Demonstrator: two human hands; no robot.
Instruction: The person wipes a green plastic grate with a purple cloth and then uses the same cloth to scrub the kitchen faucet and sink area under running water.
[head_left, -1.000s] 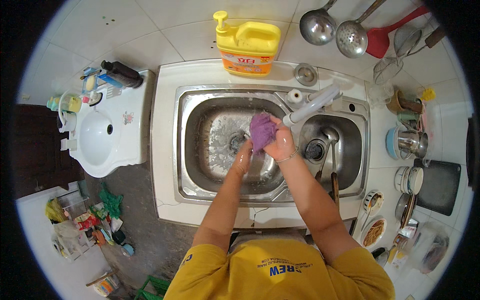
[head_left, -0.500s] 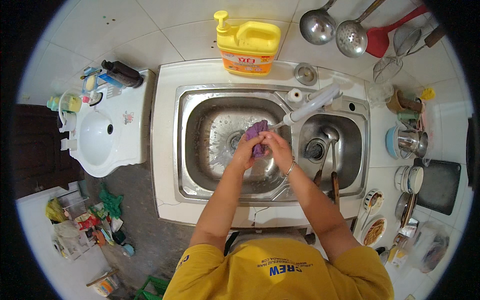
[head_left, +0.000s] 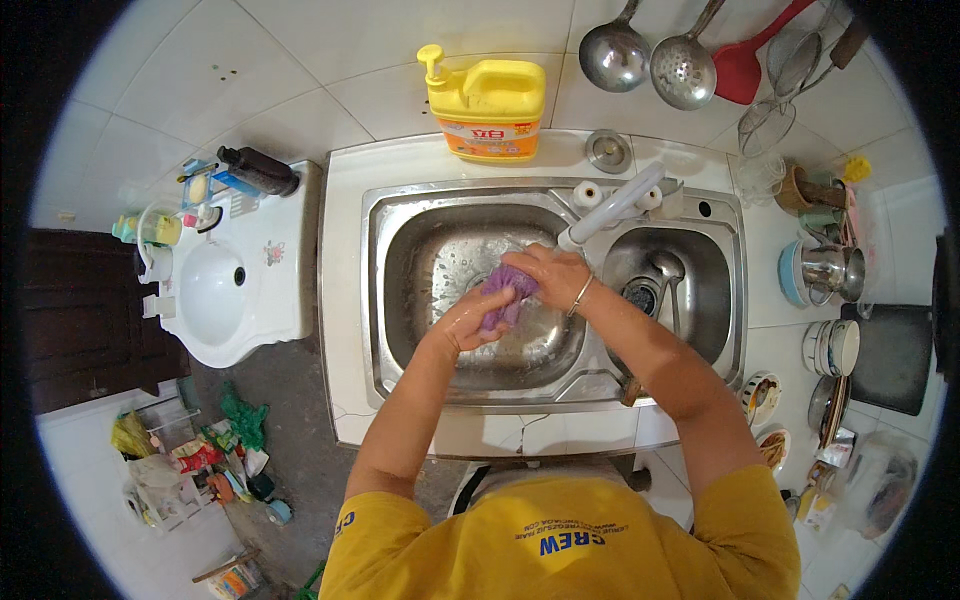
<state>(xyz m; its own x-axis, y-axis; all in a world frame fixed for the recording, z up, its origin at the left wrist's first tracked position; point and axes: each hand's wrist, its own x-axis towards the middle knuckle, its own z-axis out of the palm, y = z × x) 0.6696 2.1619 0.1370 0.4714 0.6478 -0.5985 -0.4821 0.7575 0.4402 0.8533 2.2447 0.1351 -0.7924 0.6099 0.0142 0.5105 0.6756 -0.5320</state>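
White-tiled kitchen, looking straight down at a stainless steel double sink (head_left: 400,300). Nearest me, the left hand (head_left: 468,322) and right hand (head_left: 545,275) are both closed around a scrunched purple cloth (head_left: 505,295), held low over the left basin, likely so drips land inside. Just beyond, the white faucet spout (head_left: 610,208) angles over it; further back, a yellow detergent jug (head_left: 488,108) stands against the wall.
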